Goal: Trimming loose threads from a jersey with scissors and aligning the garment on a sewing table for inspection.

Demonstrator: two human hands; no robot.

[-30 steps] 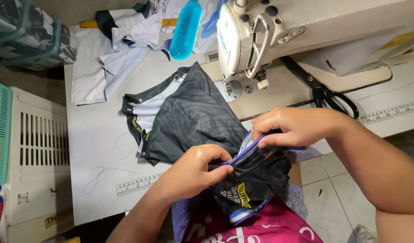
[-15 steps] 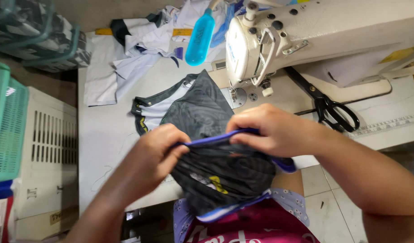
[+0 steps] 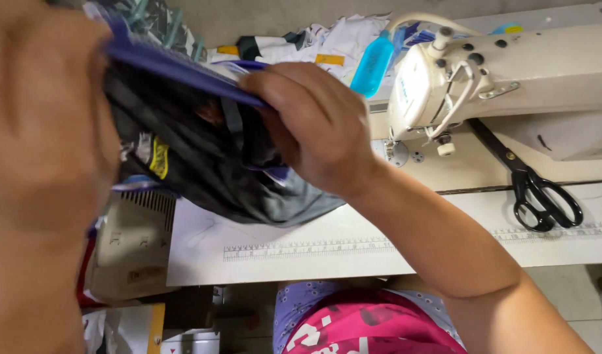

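**Garment lifted left of the sewing machine**

Head view: my right hand [image 3: 317, 124] pinches the blue waistband [image 3: 183, 69] of the dark shorts [image 3: 203, 164], held up left of the sewing machine [image 3: 504, 72]. The band's long axis runs left-right between my hands. My left hand [image 3: 45, 131] fills the near frame, blurred; its grip I cannot tell. Scissors [image 3: 530, 180] lie below the machine. The shorts' far side is hidden.

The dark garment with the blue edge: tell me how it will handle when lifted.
The dark garment is probably floppy: it sags in folds between the left hand and right hand. It seems light, since fingers alone pinch its blue edge. The sheen suggests slick knit fabric that may slide on the table.
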